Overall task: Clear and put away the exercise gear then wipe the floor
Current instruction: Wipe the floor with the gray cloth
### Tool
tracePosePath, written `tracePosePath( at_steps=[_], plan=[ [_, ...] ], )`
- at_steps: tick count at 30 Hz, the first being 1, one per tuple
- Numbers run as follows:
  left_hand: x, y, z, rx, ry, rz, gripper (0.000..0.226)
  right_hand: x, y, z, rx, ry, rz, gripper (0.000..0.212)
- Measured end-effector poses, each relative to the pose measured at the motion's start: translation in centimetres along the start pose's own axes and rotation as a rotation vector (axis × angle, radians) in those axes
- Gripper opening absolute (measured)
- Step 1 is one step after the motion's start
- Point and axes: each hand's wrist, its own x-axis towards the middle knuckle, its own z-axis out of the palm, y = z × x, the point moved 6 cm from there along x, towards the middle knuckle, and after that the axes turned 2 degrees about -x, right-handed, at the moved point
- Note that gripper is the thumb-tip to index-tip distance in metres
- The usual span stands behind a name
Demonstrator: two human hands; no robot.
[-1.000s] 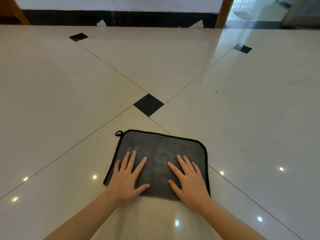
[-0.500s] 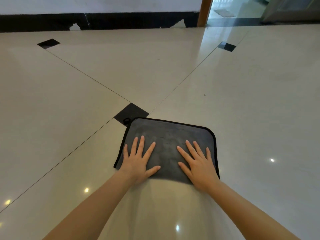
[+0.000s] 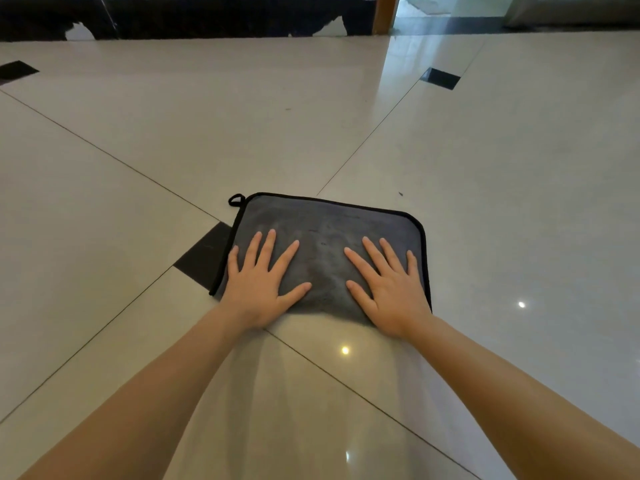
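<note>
- While no exercise gear shows anywhere in frame, a grey cloth [image 3: 329,244] lies flat on the glossy tiled floor [image 3: 173,133] at centre, so the wiping stage looks underway.
- The left hand [image 3: 258,282] and right hand [image 3: 388,285] press on it, palms down, fingers straight and spread, gripping nothing.
- A duller streak below the cloth suggests wiped floor; the tiles toward the top likely remain.

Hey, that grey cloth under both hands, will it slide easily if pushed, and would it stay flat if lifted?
The grey cloth probably glides easily: the floor tile is glossy enough to mirror lights. Both the left hand and right hand press it flat, which likely stops bunching. Lifted, it would probably droop; it looks thin and soft, with a hanging loop.
</note>
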Motion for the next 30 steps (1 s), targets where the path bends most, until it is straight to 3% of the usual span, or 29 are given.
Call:
tracePosePath(
  at_steps=[15,21,30],
  plan=[
    [7.2,-0.5,-1.5,0.0,0.039,-0.026,0.092,7.7,2.7,-0.8,-0.012,0.034,0.016,0.073],
    [8.7,-0.3,-2.0,-0.008,-0.018,-0.053,0.073,9.6,3.1,-1.1,-0.024,0.015,0.034,0.055],
    [8.6,-0.2,-1.9,-0.018,-0.049,-0.089,0.072,9.9,2.8,-1.1,-0.035,-0.036,0.061,0.056]
  ],
)
